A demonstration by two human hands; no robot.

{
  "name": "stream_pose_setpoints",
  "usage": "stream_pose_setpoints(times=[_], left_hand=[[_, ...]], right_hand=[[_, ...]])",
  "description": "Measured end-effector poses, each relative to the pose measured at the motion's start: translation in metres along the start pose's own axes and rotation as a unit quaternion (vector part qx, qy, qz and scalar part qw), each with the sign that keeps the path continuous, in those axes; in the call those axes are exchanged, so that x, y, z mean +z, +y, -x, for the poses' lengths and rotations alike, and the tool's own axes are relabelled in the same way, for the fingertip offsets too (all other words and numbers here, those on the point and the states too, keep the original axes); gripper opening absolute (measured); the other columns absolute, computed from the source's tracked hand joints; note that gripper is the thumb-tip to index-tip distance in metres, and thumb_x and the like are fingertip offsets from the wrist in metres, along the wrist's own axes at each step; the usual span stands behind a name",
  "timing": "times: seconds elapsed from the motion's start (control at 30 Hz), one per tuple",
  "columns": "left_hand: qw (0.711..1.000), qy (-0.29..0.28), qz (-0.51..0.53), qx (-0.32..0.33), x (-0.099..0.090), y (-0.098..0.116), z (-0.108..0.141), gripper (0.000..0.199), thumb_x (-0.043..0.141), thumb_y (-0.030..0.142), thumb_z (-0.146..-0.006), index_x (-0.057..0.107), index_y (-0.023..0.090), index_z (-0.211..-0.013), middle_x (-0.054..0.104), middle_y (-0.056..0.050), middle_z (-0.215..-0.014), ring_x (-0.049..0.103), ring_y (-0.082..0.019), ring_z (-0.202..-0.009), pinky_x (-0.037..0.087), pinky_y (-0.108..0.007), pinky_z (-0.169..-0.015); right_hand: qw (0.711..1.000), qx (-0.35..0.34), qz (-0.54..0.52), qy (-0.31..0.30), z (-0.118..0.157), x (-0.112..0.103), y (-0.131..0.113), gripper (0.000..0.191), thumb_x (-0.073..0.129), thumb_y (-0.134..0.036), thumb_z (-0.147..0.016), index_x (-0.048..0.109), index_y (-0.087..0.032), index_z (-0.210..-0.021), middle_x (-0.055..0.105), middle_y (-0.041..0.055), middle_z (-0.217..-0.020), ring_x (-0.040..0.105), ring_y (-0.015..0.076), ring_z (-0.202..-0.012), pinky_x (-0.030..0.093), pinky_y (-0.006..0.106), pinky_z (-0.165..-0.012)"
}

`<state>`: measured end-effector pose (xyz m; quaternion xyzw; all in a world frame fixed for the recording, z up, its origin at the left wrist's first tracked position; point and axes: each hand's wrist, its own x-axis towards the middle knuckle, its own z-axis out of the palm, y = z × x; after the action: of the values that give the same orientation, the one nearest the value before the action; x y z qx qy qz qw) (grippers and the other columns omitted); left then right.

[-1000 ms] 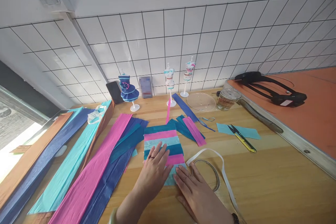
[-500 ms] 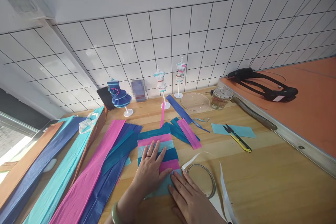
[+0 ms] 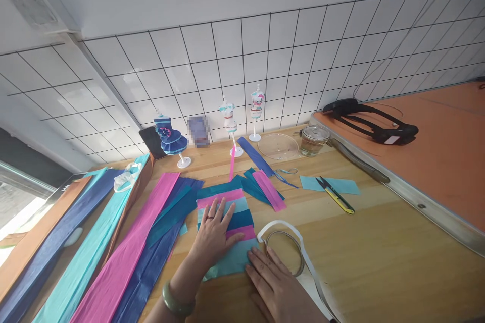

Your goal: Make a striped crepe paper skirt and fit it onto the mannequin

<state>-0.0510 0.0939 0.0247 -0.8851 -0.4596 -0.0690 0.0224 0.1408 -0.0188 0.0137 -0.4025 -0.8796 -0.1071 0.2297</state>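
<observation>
Pink-and-teal sheet [image 3: 238, 219] is lying under left hand [image 3: 212, 232], right hand [image 3: 271, 278] at near-right edge, fingers extended, gripping nothing, even pressure likely avoiding creases.

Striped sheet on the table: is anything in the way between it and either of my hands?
Nothing visible. Your left hand lies spread on the striped sheet, and your right hand's fingertips are at its near right edge. The ring of tape sits to the right, beside that hand, not between.
</observation>
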Motion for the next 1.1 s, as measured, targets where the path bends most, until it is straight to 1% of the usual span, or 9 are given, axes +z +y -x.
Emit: stream_pose_setpoints(times=[0.13, 0.27, 0.4, 0.53, 0.63, 0.8, 0.9, 1.0, 1.1], left_hand=[[1.0, 0.017, 0.002, -0.01, -0.008, -0.005, 0.009, 0.065, 0.038, 0.056, -0.085, 0.033, 0.018, -0.138, 0.033, -0.016, -0.146, 0.021, -0.034, -0.135, 0.031, -0.056, -0.102], [0.999, 0.036, -0.004, 0.016, -0.011, -0.009, 0.027, 0.062, 0.04, 0.051, -0.087, 0.034, 0.016, -0.138, 0.037, -0.015, -0.144, 0.02, -0.03, -0.136, 0.029, -0.052, -0.106], [0.999, 0.026, -0.018, 0.034, -0.005, -0.006, 0.041, 0.064, 0.038, 0.052, -0.087, 0.033, 0.013, -0.138, 0.038, -0.015, -0.143, 0.024, -0.031, -0.135, 0.03, -0.051, -0.105], [0.999, 0.02, -0.032, 0.029, 0.0, -0.004, 0.046, 0.062, 0.037, 0.052, -0.088, 0.03, 0.019, -0.14, 0.034, -0.013, -0.145, 0.025, -0.032, -0.134, 0.028, -0.054, -0.104], [0.999, 0.027, -0.037, 0.028, 0.0, -0.004, 0.046, 0.059, 0.037, 0.051, -0.088, 0.031, 0.022, -0.139, 0.035, -0.014, -0.145, 0.026, -0.032, -0.134, 0.027, -0.055, -0.104], [0.998, 0.037, -0.041, 0.018, -0.001, -0.003, 0.046, 0.06, 0.036, 0.053, -0.087, 0.031, 0.024, -0.14, 0.037, -0.014, -0.144, 0.027, -0.033, -0.133, 0.028, -0.057, -0.102], [0.998, 0.044, -0.054, -0.007, -0.001, -0.006, 0.051, 0.059, 0.036, 0.051, -0.088, 0.031, 0.023, -0.139, 0.038, -0.015, -0.143, 0.028, -0.034, -0.133, 0.03, -0.058, -0.101], [0.993, 0.063, -0.078, -0.062, 0.0, -0.015, 0.06, 0.055, 0.036, 0.046, -0.09, 0.035, 0.021, -0.138, 0.038, -0.016, -0.143, 0.028, -0.035, -0.133, 0.031, -0.059, -0.1], [0.986, 0.082, -0.093, -0.107, 0.003, -0.026, 0.073, 0.052, 0.039, 0.041, -0.09, 0.037, 0.019, -0.137, 0.039, -0.016, -0.142, 0.029, -0.034, -0.133, 0.033, -0.057, -0.1]], right_hand=[[1.0, 0.011, -0.009, -0.008, 0.0, -0.013, 0.001, 0.029, 0.047, -0.026, -0.091, 0.06, -0.014, -0.115, 0.064, 0.0064, -0.118, 0.055, 0.0197, -0.113, 0.034, 0.035, -0.105], [1.0, 0.014, -0.017, -0.019, -0.006, -0.018, -0.002, 0.031, 0.046, -0.025, -0.091, 0.058, -0.015, -0.117, 0.062, 0.0061, -0.12, 0.054, 0.0194, -0.114, 0.035, 0.034, -0.104], [0.999, 0.027, -0.008, -0.02, -0.01, -0.006, -0.009, 0.034, 0.045, -0.027, -0.092, 0.055, -0.015, -0.121, 0.059, 0.0081, -0.125, 0.051, 0.0213, -0.117, 0.031, 0.039, -0.105], [0.998, 0.05, 0.004, -0.032, -0.01, 0.006, -0.014, 0.039, 0.045, -0.035, -0.091, 0.052, -0.015, -0.124, 0.057, 0.0089, -0.127, 0.049, 0.0233, -0.118, 0.026, 0.043, -0.106], [0.997, 0.062, -0.002, -0.036, -0.011, 0.008, -0.016, 0.039, 0.044, -0.036, -0.092, 0.052, -0.016, -0.125, 0.057, 0.0091, -0.127, 0.049, 0.0227, -0.118, 0.025, 0.044, -0.107], [0.997, 0.078, 0.004, -0.024, -0.018, 0.009, -0.019, 0.039, 0.043, -0.035, -0.092, 0.052, -0.014, -0.124, 0.057, 0.0101, -0.127, 0.05, 0.0223, -0.118, 0.028, 0.043, -0.105], [0.997, 0.076, 0.012, -0.022, -0.021, 0.01, -0.02, 0.039, 0.043, -0.037, -0.092, 0.054, -0.014, -0.122, 0.059, 0.0094, -0.125, 0.051, 0.0224, -0.116, 0.029, 0.043, -0.104], [0.997, 0.072, 0.01, -0.023, -0.02, 0.009, -0.02, 0.042, 0.043, -0.04, -0.092, 0.053, -0.014, -0.123, 0.058, 0.0098, -0.126, 0.051, 0.0223, -0.116, 0.032, 0.042, -0.103], [0.997, 0.065, 0.001, -0.03, -0.019, 0.009, -0.019, 0.042, 0.043, -0.039, -0.092, 0.052, -0.013, -0.123, 0.058, 0.0102, -0.125, 0.051, 0.0218, -0.116, 0.034, 0.041, -0.102]])
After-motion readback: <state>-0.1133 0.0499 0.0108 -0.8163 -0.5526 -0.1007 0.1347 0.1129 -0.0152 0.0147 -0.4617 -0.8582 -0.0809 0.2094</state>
